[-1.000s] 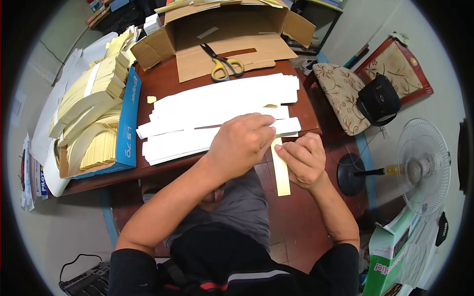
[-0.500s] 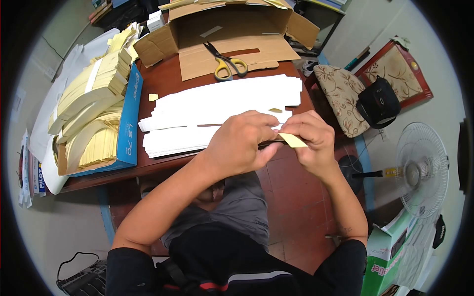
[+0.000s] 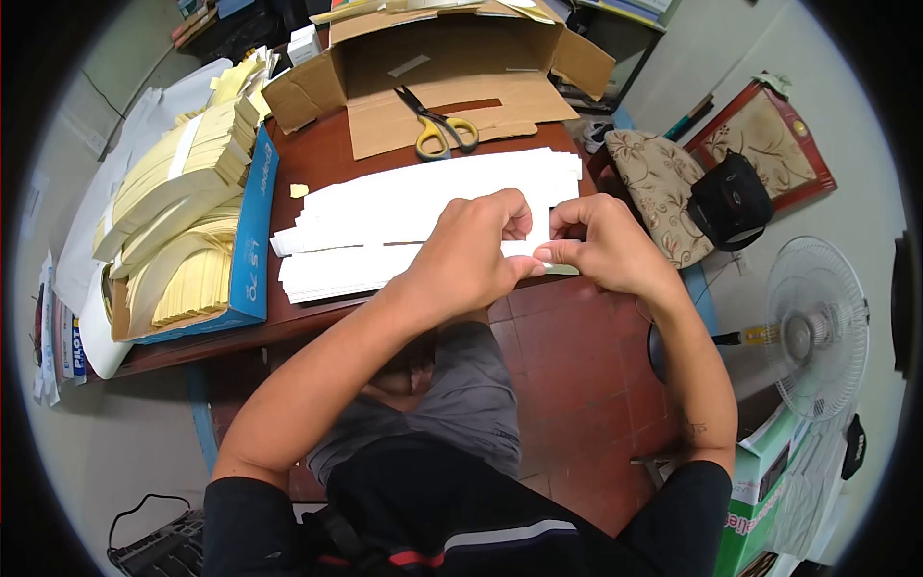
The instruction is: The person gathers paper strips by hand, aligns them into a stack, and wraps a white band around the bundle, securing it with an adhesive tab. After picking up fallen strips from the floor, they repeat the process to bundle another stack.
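Observation:
White paper strips [image 3: 336, 274] lie in two layered groups on the dark red table. At their right end, my left hand [image 3: 486, 240] is closed with its fingertips on a white strip [image 3: 540, 223]. Facing it, my right hand [image 3: 596, 242] pinches the same paper between thumb and curled fingers, the two thumbs nearly touching. A bit of pale yellow-green paper [image 3: 562, 270] shows just below the thumbs. Beyond the strips lie scissors [image 3: 444, 128] with yellow and grey handles, blades apart.
An open cardboard box [image 3: 447, 72] stands at the back. At the left a blue box [image 3: 252, 226] holds bundled yellow strips [image 3: 183, 168]. A small yellow scrap [image 3: 299, 190] lies on the table [image 3: 298, 144]. A patterned chair [image 3: 654, 183] and a fan [image 3: 803, 337] are at the right.
The folded yellow piece between my hands is no longer seen there; white paper shows instead. My right hand has turned, its fingers now curled over the strips.

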Available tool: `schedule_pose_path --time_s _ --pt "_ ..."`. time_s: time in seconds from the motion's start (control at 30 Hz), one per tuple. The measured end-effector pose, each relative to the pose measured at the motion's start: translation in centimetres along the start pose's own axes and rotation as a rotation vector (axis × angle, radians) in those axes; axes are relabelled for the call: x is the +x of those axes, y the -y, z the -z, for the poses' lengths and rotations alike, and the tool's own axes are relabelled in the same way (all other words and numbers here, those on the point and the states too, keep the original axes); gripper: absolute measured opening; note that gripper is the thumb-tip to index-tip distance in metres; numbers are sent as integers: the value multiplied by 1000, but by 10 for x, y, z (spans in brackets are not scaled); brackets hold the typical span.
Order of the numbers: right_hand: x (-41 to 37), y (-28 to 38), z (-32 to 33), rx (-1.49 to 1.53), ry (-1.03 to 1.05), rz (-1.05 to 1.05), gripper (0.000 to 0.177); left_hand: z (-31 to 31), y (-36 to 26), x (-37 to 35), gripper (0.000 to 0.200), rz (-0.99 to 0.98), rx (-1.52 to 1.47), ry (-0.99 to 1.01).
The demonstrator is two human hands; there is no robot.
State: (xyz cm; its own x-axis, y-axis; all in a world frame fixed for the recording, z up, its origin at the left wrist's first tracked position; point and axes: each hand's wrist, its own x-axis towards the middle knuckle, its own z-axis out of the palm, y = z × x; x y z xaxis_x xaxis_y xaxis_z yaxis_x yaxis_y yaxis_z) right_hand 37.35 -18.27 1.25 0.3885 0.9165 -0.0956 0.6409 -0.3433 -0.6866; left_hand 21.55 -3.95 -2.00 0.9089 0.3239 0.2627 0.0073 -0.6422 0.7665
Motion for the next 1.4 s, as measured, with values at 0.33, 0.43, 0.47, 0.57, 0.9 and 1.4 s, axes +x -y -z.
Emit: schedule_pose_path --time_s 0.33,0.43,0.47,0.57,0.9,1.4 --pt "11 2 8 -221 167 84 30 19 -27 14 50 250 322 323" --pt "11 9 10 -284 186 59 30 22 -31 18 52 305 285 413" --pt "11 9 10 -292 187 68 30 21 -32 17 52 291 297 406" --pt "10 3 8 -301 173 113 30 13 -27 12 49 229 326 338" --pt "2 -10 -25 -329 -275 504 26 1 9 -14 40 -49 349 -102" --pt "-46 -14 -45 -626 -403 410 72 1 6 -9 22 39 267 -119"
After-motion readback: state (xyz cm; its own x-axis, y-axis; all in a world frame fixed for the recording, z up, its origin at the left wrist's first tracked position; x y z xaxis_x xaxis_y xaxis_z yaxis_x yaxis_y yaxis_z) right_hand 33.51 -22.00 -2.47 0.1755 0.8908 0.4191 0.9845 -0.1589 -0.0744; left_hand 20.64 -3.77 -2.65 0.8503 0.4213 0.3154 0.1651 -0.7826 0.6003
